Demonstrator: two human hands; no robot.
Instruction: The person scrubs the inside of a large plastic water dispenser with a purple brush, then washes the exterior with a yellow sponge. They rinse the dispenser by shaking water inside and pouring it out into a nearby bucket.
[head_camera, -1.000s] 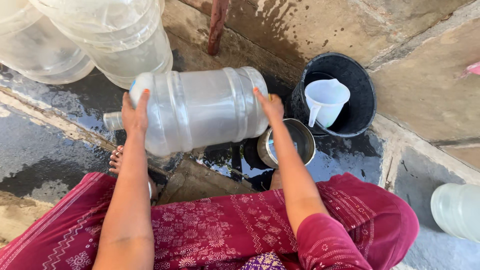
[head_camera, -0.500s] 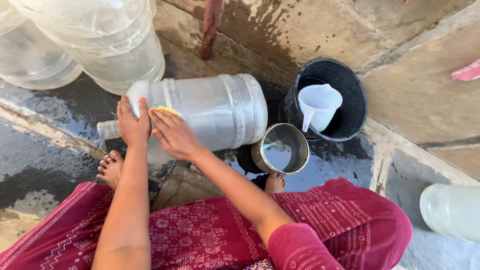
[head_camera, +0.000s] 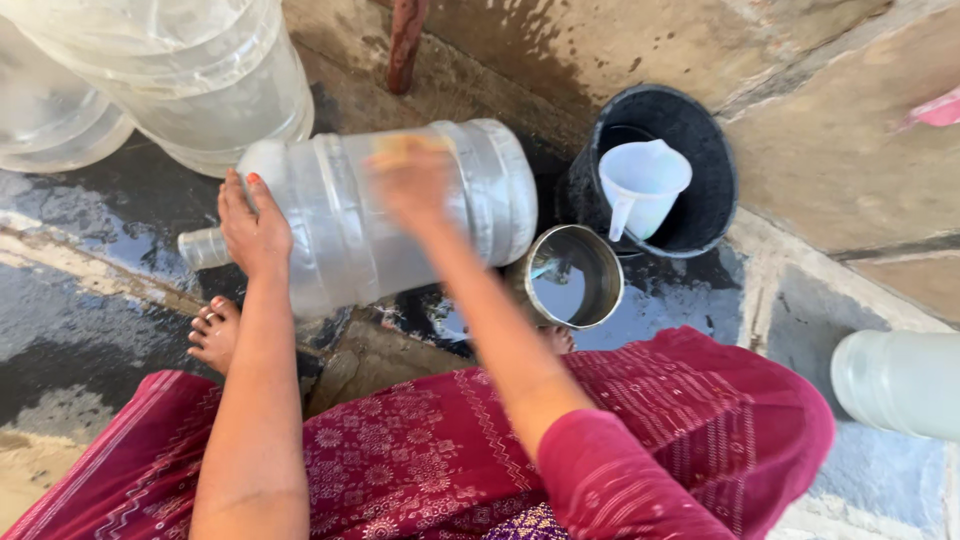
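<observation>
Water jug: a large clear plastic jug (head_camera: 400, 215) lies on its side on the wet stone floor (head_camera: 90, 290), neck pointing left, base to the right.
Left hand: the left hand (head_camera: 250, 225) lies flat on the jug's shoulder close to the neck, fingers spread over the plastic, not curled round anything.
Right hand: the right hand (head_camera: 412, 180) is on top of the jug's middle, blurred; a yellow thing, perhaps a sponge (head_camera: 405, 148), shows at its fingertips, but how the fingers close on it cannot be told.
Steel pot: a round metal pot (head_camera: 572, 277) with water in it stands just beside the jug's base, below and to the right.
Black bucket: a black bucket (head_camera: 700, 190) stands right of the jug, near the base, with a white plastic measuring jug (head_camera: 640, 180) inside it.
Stacked jugs: more clear jugs (head_camera: 150, 70) lie above and left of the jug, close to its neck end.
Far jug: another pale jug (head_camera: 895, 380) lies well apart, at the right edge.
Foot: a bare foot (head_camera: 215, 335) rests on the floor just below the jug's neck.
Lap: dark red patterned cloth (head_camera: 420, 450) covers the knees, below the jug.
</observation>
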